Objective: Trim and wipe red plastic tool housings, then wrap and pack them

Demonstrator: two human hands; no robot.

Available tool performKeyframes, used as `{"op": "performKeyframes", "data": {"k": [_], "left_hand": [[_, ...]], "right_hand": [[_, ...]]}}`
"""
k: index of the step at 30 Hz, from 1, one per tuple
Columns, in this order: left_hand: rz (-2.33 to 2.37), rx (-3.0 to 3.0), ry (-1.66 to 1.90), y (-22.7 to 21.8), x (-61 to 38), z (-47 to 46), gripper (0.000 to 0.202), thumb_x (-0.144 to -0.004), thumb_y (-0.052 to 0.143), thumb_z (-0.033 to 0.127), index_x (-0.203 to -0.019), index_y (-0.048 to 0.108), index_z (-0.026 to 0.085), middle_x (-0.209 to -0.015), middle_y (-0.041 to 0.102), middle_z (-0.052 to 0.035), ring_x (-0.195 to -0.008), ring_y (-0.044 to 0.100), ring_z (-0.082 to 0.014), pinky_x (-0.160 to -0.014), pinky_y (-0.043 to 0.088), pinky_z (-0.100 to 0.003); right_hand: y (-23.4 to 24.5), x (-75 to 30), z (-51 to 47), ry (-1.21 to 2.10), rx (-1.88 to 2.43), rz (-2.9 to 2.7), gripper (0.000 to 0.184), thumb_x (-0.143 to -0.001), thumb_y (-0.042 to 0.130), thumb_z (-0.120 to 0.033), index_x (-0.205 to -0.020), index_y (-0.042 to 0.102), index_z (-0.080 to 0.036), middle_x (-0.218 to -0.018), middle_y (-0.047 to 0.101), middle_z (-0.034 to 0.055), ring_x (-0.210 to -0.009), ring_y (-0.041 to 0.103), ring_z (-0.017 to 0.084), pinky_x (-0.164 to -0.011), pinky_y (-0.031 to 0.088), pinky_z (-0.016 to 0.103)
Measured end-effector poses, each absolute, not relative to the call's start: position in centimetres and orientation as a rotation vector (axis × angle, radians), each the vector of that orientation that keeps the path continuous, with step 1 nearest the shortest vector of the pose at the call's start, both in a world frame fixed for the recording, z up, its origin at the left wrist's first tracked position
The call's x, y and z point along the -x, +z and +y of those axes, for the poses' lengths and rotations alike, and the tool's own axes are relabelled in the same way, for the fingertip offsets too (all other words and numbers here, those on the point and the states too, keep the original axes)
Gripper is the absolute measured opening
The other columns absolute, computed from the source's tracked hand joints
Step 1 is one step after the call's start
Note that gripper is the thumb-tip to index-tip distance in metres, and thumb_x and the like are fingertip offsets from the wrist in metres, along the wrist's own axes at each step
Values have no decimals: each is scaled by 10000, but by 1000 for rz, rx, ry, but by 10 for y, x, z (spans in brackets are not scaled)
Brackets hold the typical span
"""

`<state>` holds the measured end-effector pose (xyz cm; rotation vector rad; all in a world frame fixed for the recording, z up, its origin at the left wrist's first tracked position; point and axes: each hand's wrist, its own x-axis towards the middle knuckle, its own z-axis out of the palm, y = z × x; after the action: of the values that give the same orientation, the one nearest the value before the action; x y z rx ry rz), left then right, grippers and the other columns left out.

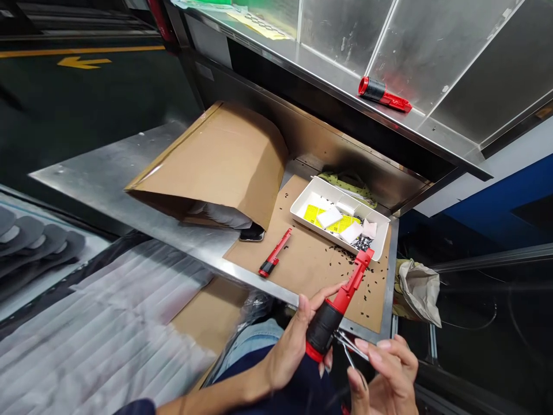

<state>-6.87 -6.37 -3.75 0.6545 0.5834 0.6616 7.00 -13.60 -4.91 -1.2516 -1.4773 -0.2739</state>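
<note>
The left hand (296, 343) was closed around the thick black end of a red-and-black part (325, 325), its narrow red end pointing up and away towards the tray (380, 245). Gripping the broad end presumably gave the firmer hold and left the side facing the right hand (389, 369) free. That hand pinched tweezers (355, 349) between thumb and fingertips, their points at the black section; whether they gripped anything was too small to tell. Tweezers probably suited pieces as little as the black bits (363, 245) in the tray and across the cardboard (298, 282).

The part was above the near edge of the tabletop (108, 158), close to the body, likely for a clear view. The cardboard lay flat on the metal, perhaps to protect it and make dark bits easy to spot. The tray stood at the back, within reach yet out of the working space. A second part (275, 253) lay to the left, apart from the tray, and a third (384, 94) rested on the shelf (345, 34). The open side of the box (216, 155) faced the person, seemingly for easy access.
</note>
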Motion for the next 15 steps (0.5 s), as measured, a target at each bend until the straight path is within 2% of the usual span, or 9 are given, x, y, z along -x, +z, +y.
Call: {"op": "performKeyframes", "data": {"k": [11,13,15], "left_hand": [[615,-762,625,-41,70,-68,928,-837,227,819,-1479,361,162,-565,572,5,-468,530,-126,-464,438,-210],[650,-710,611,-37,69,-64,939,-808,333,831,-1471,371,166,-592,579,9,-456,537,-125,-447,429,-214],[695,-620,602,-30,67,-58,930,-759,523,792,-1457,389,192,-677,606,8,-447,536,-115,-423,405,-213]], "right_hand": [[-54,-69,-143,-212,1281,-1397,204,-819,715,-270,-991,618,-220,-802,709,26,-861,521,222,-979,356,500],[-57,-68,-143,-195,1294,-1338,235,-826,710,-305,-1025,620,-218,-822,705,39,-881,545,231,-937,400,488],[-58,-71,-143,-167,1287,-1201,291,-846,688,-320,-1099,610,-199,-863,702,56,-916,583,236,-871,456,442]]}}
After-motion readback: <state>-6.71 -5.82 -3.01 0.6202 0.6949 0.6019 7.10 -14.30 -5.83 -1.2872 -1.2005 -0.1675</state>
